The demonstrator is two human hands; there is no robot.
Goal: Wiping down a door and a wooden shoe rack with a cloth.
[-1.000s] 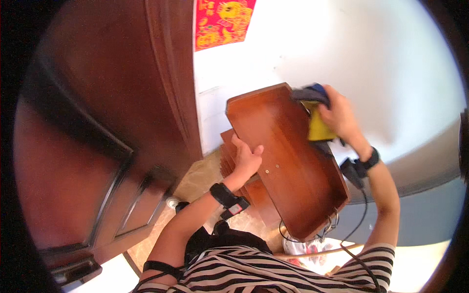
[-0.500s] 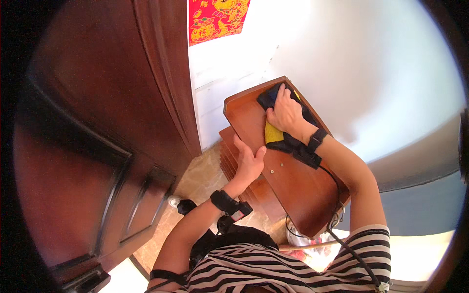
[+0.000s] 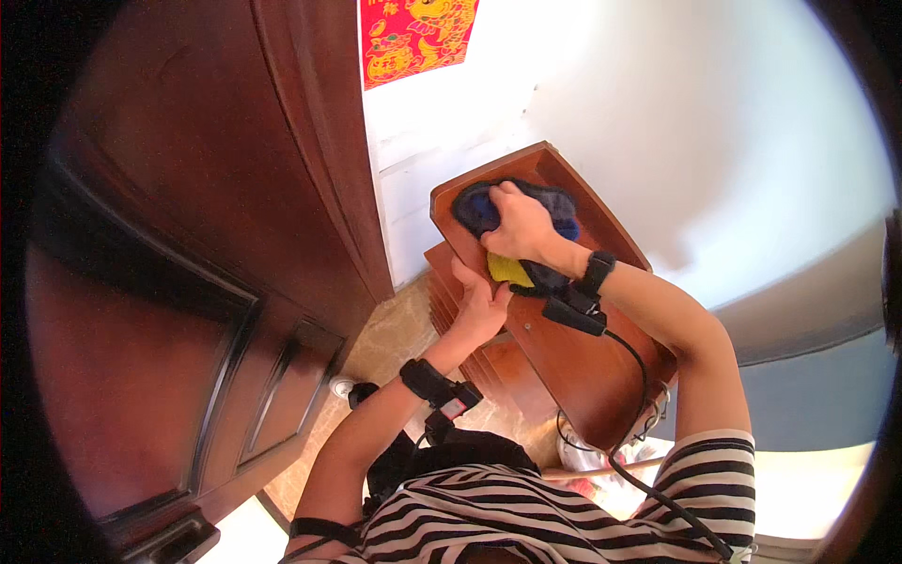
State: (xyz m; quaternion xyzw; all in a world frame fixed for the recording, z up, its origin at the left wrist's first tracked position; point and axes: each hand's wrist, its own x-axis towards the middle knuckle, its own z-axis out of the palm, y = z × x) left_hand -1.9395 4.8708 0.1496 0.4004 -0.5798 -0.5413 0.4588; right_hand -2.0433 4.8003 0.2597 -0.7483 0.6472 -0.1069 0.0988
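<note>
A brown wooden shelf unit point(image 3: 584, 376) stands before me, its top bordered by a raised rim. Bunched on the far part of that top is a dark grey, blue and yellow cleaning cloth point(image 3: 507, 270). My right hand point(image 3: 522, 226) presses down on the cloth, fingers curled into it. At the left edge of the shelf top, my left hand point(image 3: 477, 305) grips the side board, thumb on the top side and fingers along the outer face. Both wrists wear black straps with small devices; a cable runs down from the right one.
A dark red-brown panelled door point(image 3: 169, 235) fills the left side. White wall point(image 3: 676, 113) rises behind and right of the shelf, with a red and gold paper decoration point(image 3: 418, 42) at the top. Below the shelf's near end lies a plastic bag point(image 3: 587, 459). Marble-patterned floor point(image 3: 390, 329) shows between door and shelf.
My right hand has slid the cloth leftward across the shelf top, from near the right rim toward the left one. The cloth is more bunched. My left hand stays at the edge.
</note>
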